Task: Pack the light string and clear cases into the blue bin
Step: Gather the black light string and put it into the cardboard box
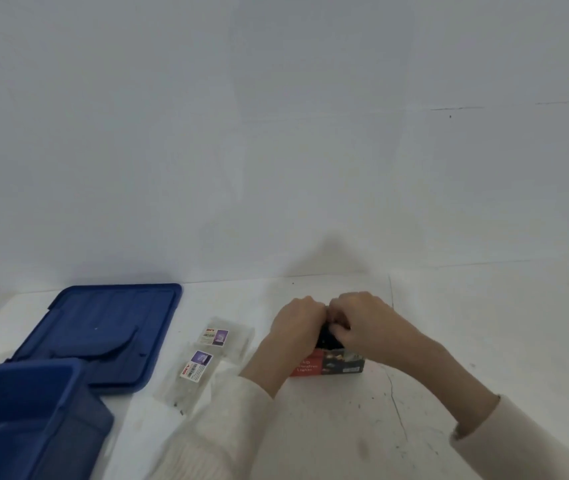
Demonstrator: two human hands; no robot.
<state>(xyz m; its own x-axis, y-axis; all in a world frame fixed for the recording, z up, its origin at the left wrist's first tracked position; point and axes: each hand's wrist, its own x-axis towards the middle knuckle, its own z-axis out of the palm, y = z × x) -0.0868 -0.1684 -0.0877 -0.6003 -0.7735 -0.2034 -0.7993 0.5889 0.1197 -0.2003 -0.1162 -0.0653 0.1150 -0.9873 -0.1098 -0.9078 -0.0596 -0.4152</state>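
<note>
A small red and black light string box stands on the white table. Both hands are curled over its top: my left hand grips the left side and my right hand grips the right, with a dark bundle showing between the fingers. Two clear cases with purple labels lie to the left, one farther back and one nearer. The blue bin stands open at the lower left corner.
The bin's blue lid lies flat on the table behind the bin, near the wall. A white wall rises close behind the table. A thin crack line runs down the tabletop right of the box.
</note>
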